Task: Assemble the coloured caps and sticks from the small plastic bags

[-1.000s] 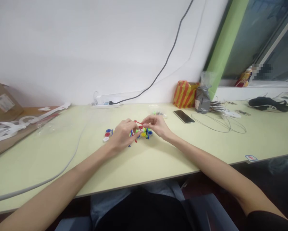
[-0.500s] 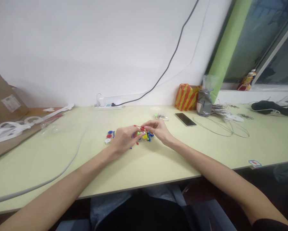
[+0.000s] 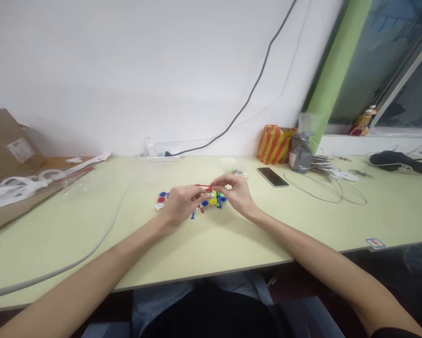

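My left hand [image 3: 182, 202] is closed, its thumb and fingers around a small red plastic piece [image 3: 209, 189] that is mostly hidden. Facing it, my right hand [image 3: 235, 191] pinches the right end of a thin red plastic stick [image 3: 203, 185], which lies level just above the left fingertips. Whether the two red parts are joined I cannot tell. Beneath the hands lie small coloured plastic parts, among them a yellow round piece [image 3: 213, 202], a blue round piece [image 3: 223, 199] and a blue stick [image 3: 193, 215]. Left of my left hand sit a red disc [image 3: 161, 200] and a white disc [image 3: 159, 206].
Behind the hands is a small clear bag of parts [image 3: 237, 172]. A phone [image 3: 272, 177], a striped bag [image 3: 276, 144] and looped wire [image 3: 332, 190] lie to the right. A power strip [image 3: 157, 157] is by the wall; a grey cable [image 3: 101, 239] crosses the table's left side.
My right fingers have shifted slightly to the right along the red stick, which now lies more level. More of the coloured parts under the hands shows. The view has shifted a little.
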The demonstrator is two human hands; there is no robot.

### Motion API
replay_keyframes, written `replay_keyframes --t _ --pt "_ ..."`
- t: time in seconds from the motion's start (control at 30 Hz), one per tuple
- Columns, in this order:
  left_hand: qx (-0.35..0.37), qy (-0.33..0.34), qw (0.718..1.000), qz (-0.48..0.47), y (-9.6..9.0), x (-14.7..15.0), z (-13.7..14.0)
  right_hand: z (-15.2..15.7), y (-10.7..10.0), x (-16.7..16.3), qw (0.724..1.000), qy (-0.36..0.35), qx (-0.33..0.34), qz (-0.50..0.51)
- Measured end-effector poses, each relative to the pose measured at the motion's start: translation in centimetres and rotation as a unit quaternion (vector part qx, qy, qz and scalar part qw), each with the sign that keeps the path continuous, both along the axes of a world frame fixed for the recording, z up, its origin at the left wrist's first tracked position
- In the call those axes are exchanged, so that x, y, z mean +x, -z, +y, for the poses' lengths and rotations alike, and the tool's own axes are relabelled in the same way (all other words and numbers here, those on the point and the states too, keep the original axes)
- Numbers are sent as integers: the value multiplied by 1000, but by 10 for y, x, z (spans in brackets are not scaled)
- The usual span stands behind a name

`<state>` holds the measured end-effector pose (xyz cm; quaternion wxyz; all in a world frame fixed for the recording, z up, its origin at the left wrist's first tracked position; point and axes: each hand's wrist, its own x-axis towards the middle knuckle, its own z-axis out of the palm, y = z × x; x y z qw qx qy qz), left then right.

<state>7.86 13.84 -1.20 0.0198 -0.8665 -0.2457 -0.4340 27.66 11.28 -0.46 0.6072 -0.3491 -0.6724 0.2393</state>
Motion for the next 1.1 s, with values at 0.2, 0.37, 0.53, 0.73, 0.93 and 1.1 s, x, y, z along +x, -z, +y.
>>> replay_keyframes --t 0.2,0.37,0.53,0.73,0.93,1.1 --pt "46 20 999 -6 -3 -1 -3 -5 -3 1 999 13 26 -43" --pt "69 18 997 -2 -5 -1 -3 -12 -6 -1 997 17 46 -57" --pt "85 18 996 2 -6 0 -3 -14 -6 -4 997 39 59 -30" --pt "95 20 995 17 -6 1 -6 -13 -6 -1 998 24 52 -35" --pt "93 11 995 19 -4 -1 -4 -13 -8 0 998 -8 43 -36" --pt "103 12 994 16 -4 0 -4 -15 -10 -1 997 -6 47 -55"
